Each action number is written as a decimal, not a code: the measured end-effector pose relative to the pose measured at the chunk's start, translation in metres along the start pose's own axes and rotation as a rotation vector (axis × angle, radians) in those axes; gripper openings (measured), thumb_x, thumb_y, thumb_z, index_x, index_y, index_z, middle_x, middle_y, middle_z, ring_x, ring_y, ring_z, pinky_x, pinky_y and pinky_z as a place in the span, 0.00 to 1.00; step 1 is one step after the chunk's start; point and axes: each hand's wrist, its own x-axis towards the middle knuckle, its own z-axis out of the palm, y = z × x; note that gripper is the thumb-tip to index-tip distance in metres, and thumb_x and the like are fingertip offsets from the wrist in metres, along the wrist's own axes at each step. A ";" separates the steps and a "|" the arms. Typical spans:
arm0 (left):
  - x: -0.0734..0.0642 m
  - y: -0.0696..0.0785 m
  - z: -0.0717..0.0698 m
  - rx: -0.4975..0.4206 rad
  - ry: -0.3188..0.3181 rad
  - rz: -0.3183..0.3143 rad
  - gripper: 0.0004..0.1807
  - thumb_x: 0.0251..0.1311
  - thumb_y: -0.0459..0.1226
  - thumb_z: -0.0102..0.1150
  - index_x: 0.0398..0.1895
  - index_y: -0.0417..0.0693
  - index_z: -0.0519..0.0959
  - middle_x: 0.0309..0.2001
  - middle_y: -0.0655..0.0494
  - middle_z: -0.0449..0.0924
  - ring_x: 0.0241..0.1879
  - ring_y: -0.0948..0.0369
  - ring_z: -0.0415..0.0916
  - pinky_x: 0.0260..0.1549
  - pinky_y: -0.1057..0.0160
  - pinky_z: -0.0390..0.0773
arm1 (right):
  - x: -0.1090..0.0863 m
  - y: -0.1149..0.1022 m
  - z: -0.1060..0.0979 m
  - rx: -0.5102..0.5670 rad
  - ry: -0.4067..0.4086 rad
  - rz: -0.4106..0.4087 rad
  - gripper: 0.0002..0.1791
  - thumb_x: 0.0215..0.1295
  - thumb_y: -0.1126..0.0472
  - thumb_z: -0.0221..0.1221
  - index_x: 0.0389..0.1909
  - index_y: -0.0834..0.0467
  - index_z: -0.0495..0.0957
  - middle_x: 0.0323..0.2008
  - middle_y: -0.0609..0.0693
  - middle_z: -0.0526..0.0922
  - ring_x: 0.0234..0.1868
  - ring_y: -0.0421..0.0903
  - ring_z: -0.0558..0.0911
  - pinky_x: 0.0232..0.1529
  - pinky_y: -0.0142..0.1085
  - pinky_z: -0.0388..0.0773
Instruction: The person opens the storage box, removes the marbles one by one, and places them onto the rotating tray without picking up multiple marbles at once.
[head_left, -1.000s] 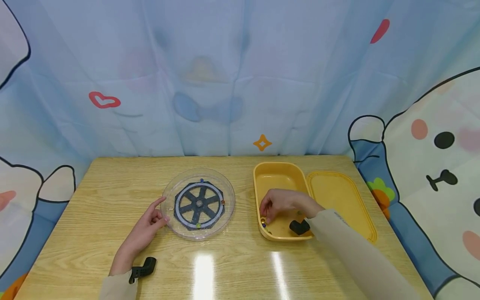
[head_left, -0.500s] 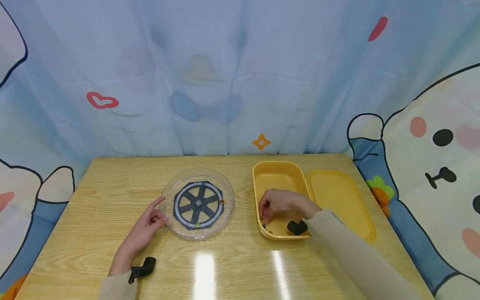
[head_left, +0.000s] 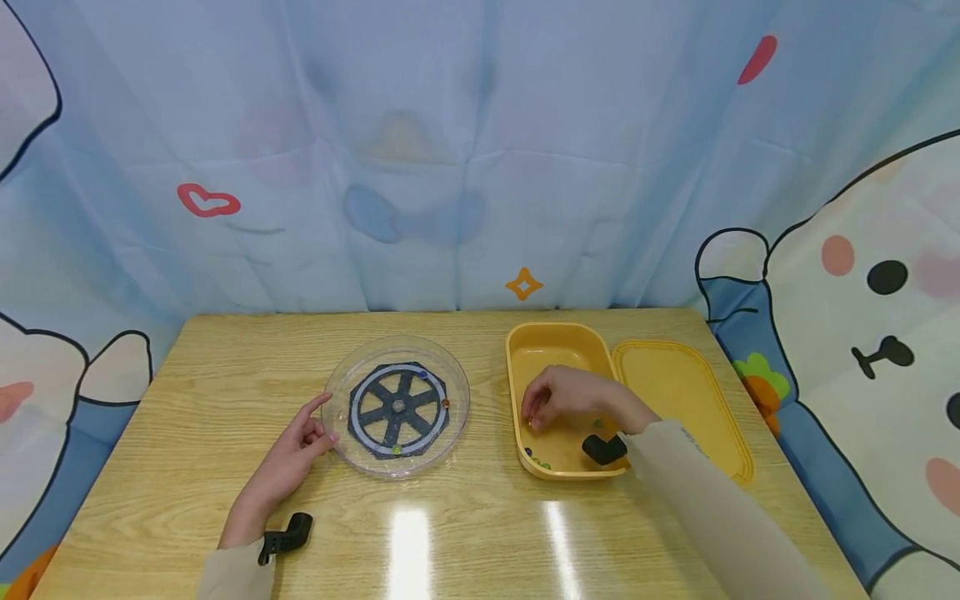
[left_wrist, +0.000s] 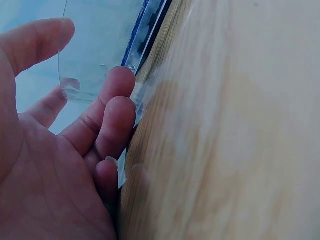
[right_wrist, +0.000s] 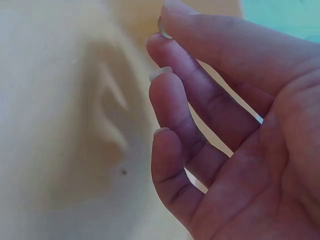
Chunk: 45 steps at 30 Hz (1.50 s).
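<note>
A clear round dish lies on the table, with a dark spoked wheel and pale ring track inside. A blue marble, an orange marble and a green marble sit around the ring. My left hand holds the dish's left rim, thumb and fingers at its clear edge in the left wrist view. Inside the yellow tub, my right hand pinches a small marble, mostly hidden by the fingertips. In the right wrist view, thumb and index fingertip meet.
Several marbles lie in the tub's near-left corner, among them a dark blue marble and a green marble. The tub's yellow lid lies flat to its right. A patterned curtain hangs behind the wooden table.
My right hand has lifted slightly away from the tub's corner; the orange marble seen there is now at its fingertips. The blue marble in the dish has rolled rightward along the ring.
</note>
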 end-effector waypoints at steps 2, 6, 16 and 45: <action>0.000 0.001 0.000 -0.006 -0.002 0.000 0.34 0.70 0.37 0.58 0.76 0.50 0.58 0.37 0.48 0.70 0.34 0.59 0.65 0.35 0.65 0.66 | -0.002 -0.002 -0.003 -0.006 0.027 -0.014 0.05 0.57 0.66 0.71 0.35 0.59 0.86 0.31 0.47 0.85 0.33 0.44 0.81 0.39 0.36 0.77; 0.000 0.002 -0.001 0.000 -0.005 0.003 0.34 0.70 0.37 0.58 0.76 0.50 0.58 0.37 0.49 0.70 0.34 0.59 0.65 0.35 0.65 0.66 | -0.006 -0.006 -0.007 -0.024 0.082 -0.052 0.05 0.58 0.66 0.70 0.36 0.58 0.86 0.33 0.46 0.85 0.34 0.45 0.80 0.39 0.36 0.77; 0.001 0.001 -0.001 0.028 -0.001 0.013 0.33 0.70 0.36 0.58 0.76 0.49 0.58 0.36 0.49 0.71 0.32 0.60 0.65 0.35 0.65 0.65 | -0.010 -0.022 -0.014 0.048 0.191 -0.124 0.08 0.63 0.66 0.67 0.42 0.62 0.85 0.37 0.52 0.85 0.37 0.51 0.80 0.39 0.37 0.78; 0.000 0.001 0.000 0.030 0.010 -0.006 0.34 0.70 0.38 0.59 0.76 0.51 0.58 0.37 0.49 0.71 0.34 0.60 0.65 0.35 0.65 0.66 | 0.045 -0.088 0.047 0.004 0.392 -0.275 0.06 0.64 0.64 0.67 0.41 0.55 0.85 0.35 0.43 0.84 0.33 0.44 0.78 0.33 0.36 0.75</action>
